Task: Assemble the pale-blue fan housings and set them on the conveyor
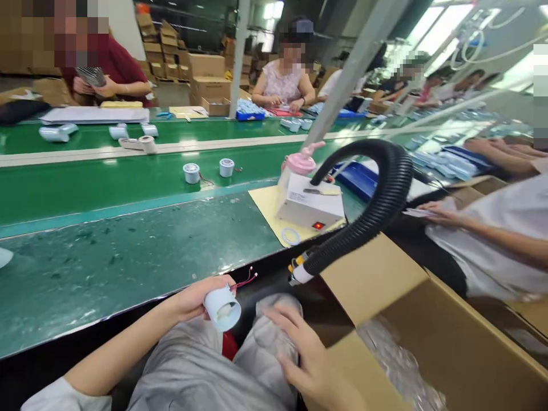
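Note:
My left hand is closed around a light-blue plastic cylindrical housing, its open end tilted toward me. Thin red and dark wires with small white connectors stick out from its far side. A pale part shows inside the housing, too shaded to name. Over my lap, my right hand is slightly blurred, its fingers apart and nothing visible between them. Beyond my right hand, the white tip of a black corrugated hose hangs past the bench edge.
An open cardboard box with clear plastic bags stands at my right. A white box device with a lit red switch sits on the bench. Two small housings lie on the green conveyor. Co-workers sit opposite and to the right.

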`<state>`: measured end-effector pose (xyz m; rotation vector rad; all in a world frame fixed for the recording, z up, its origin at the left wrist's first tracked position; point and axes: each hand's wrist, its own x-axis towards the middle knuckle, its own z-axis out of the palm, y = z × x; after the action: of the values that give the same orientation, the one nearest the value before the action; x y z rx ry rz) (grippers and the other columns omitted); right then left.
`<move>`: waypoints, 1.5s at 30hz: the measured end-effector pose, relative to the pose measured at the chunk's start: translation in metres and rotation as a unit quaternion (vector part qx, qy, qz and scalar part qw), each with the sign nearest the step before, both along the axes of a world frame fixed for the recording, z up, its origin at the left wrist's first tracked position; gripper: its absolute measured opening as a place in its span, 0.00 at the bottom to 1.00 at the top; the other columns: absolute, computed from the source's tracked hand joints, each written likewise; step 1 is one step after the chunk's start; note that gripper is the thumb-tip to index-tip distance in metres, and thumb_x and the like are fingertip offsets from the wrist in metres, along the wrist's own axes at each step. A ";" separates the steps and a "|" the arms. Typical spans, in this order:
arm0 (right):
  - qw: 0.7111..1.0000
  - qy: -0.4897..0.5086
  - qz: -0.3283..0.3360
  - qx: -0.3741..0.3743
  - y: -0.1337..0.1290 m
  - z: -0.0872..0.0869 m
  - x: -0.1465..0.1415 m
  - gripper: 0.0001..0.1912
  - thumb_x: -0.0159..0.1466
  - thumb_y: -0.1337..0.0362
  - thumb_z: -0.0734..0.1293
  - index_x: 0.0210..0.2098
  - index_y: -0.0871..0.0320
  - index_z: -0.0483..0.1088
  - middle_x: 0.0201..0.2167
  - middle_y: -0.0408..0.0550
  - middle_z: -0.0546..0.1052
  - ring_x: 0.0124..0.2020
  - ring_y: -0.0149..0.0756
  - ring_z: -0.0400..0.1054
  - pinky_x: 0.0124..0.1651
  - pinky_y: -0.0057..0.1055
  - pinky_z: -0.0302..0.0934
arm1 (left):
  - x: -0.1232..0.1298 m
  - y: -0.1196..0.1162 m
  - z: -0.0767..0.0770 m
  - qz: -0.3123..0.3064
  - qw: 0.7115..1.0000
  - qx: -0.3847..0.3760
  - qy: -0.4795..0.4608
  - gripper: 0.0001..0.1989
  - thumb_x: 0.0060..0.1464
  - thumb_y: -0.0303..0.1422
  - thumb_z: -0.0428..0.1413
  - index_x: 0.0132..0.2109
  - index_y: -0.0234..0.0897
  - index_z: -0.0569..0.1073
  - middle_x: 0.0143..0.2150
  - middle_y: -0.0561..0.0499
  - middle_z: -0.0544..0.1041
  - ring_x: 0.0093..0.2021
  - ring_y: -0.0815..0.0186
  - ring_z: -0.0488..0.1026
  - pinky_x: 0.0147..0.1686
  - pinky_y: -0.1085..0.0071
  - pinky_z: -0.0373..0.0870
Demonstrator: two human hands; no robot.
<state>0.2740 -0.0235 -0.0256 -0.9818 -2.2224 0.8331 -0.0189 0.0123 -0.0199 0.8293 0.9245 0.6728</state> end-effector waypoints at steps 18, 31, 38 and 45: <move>0.977 0.117 -0.096 -0.148 0.012 0.024 -0.048 0.19 0.70 0.57 0.66 0.25 0.56 0.78 0.44 0.54 0.78 0.44 0.44 0.76 0.46 0.36 0.72 | 0.009 -0.011 -0.017 -0.057 0.876 0.427 0.217 0.32 0.43 0.51 0.71 0.53 0.43 0.81 0.55 0.39 0.73 0.54 0.51 0.73 0.55 0.54 0.72; 0.988 0.118 -0.002 -0.100 0.008 0.017 -0.033 0.16 0.64 0.59 0.75 0.51 0.50 0.80 0.62 0.56 0.75 0.60 0.53 0.73 0.61 0.48 0.70 | 0.017 -0.030 0.002 -0.043 0.991 0.118 0.047 0.40 0.44 0.43 0.72 0.63 0.38 0.71 0.54 0.40 0.78 0.45 0.58 0.79 0.45 0.64 0.77; 0.984 0.119 -0.008 -0.133 0.001 0.020 -0.029 0.17 0.63 0.63 0.75 0.51 0.53 0.75 0.62 0.59 0.75 0.59 0.52 0.74 0.62 0.48 0.69 | 0.010 -0.028 0.015 -0.076 0.961 0.251 0.092 0.38 0.45 0.48 0.71 0.62 0.43 0.74 0.60 0.40 0.76 0.57 0.50 0.75 0.53 0.59 0.74; 0.967 0.156 0.000 -0.201 -0.005 0.028 -0.028 0.20 0.63 0.61 0.76 0.54 0.53 0.72 0.61 0.58 0.75 0.61 0.51 0.72 0.55 0.42 0.74 | 0.007 -0.030 0.018 -0.118 0.912 0.379 0.100 0.36 0.53 0.43 0.68 0.68 0.52 0.68 0.67 0.44 0.72 0.67 0.49 0.68 0.67 0.51 0.63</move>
<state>0.2464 -0.0284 0.0024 -0.9486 -1.8209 1.3751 -0.0123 -0.0174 -0.0017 1.7023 0.7150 0.7474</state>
